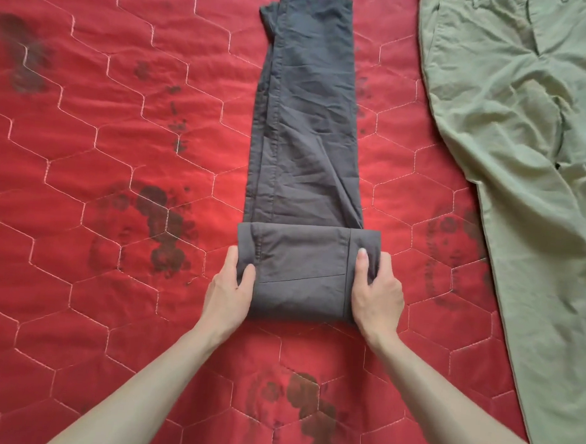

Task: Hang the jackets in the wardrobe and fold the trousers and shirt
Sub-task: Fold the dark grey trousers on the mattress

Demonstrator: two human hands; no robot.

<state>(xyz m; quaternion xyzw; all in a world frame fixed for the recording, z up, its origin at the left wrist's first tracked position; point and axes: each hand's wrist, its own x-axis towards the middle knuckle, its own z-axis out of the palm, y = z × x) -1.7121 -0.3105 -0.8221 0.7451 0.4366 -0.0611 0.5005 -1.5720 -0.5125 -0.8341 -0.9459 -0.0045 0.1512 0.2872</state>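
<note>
Dark grey trousers (307,126) lie lengthwise on a red quilted bedspread (118,142), legs stacked one on the other and stretching away from me. Their near end is turned over into a thick folded block (302,274). My left hand (232,286) grips the block's left edge, thumb on top and fingers under. On the block's right edge my right hand (376,288) holds the same way, thumb lying along the top.
Light olive-green trousers (529,150) lie spread out on the right side of the bed, running past the top and right borders of the view. The bedspread has hexagon stitching and dark floral prints.
</note>
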